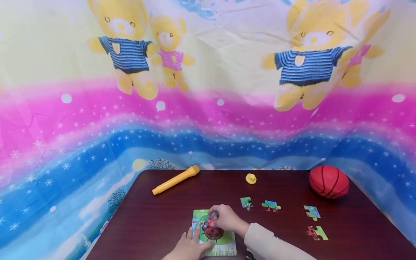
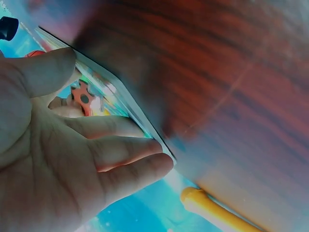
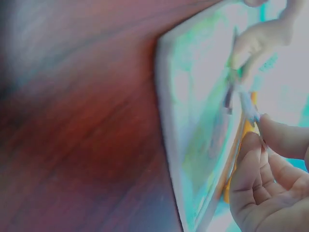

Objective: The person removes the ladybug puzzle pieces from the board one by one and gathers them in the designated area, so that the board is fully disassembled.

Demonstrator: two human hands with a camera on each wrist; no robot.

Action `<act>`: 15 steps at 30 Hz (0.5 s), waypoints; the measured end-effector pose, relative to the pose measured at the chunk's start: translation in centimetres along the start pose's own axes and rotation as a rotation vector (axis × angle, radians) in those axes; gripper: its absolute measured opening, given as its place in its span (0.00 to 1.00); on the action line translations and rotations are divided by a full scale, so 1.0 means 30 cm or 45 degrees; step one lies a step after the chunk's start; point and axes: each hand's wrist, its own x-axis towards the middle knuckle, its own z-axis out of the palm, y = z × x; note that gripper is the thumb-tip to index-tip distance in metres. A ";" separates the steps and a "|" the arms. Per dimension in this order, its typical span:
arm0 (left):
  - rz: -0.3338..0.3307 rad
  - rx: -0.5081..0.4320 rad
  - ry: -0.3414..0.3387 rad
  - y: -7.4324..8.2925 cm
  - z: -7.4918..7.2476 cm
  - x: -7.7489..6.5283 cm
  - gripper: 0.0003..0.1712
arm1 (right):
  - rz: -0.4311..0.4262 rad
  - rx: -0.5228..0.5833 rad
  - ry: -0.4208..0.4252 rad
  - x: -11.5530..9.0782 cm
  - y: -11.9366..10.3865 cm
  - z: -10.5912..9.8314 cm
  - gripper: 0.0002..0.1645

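A puzzle board (image 1: 224, 247) with a ladybug picture on a green ground lies at the table's front. My right hand (image 1: 225, 218) pinches a red, black-dotted puzzle piece (image 2: 83, 97) between thumb and fingertips above the ladybug. In the right wrist view the piece (image 3: 248, 107) is tilted on edge, blurred, over the board (image 3: 193, 96). My left hand (image 1: 191, 247) rests at the board's left side, fingers extended and spread. In the left wrist view its fingertips lie along the board's edge (image 2: 140, 121).
Several loose puzzle pieces (image 1: 271, 206) lie on the dark table (image 1: 156, 220) to the right. Farther back are a yellow toy microphone (image 1: 175, 180), a small yellow duck (image 1: 251, 178) and a red ball (image 1: 329, 181). A printed bear curtain (image 1: 208, 119) hangs behind.
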 end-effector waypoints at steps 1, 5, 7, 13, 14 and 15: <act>0.000 -0.003 -0.001 0.001 -0.002 -0.001 0.22 | 0.008 0.031 -0.003 0.002 0.002 -0.007 0.12; 0.015 -0.002 0.035 0.004 -0.015 -0.004 0.21 | 0.030 0.099 0.009 0.009 0.013 -0.036 0.08; 0.017 0.007 0.051 0.006 -0.022 -0.004 0.21 | 0.062 0.164 0.006 0.008 0.017 -0.054 0.08; -0.023 -0.076 -0.036 0.009 -0.031 -0.003 0.21 | 0.139 0.334 -0.012 -0.018 0.037 -0.113 0.13; -0.028 -0.095 -0.046 0.009 -0.029 -0.007 0.21 | 0.148 0.353 -0.014 -0.025 0.040 -0.123 0.15; -0.035 -0.116 -0.058 0.008 -0.027 -0.010 0.21 | 0.160 0.373 -0.013 -0.033 0.043 -0.132 0.17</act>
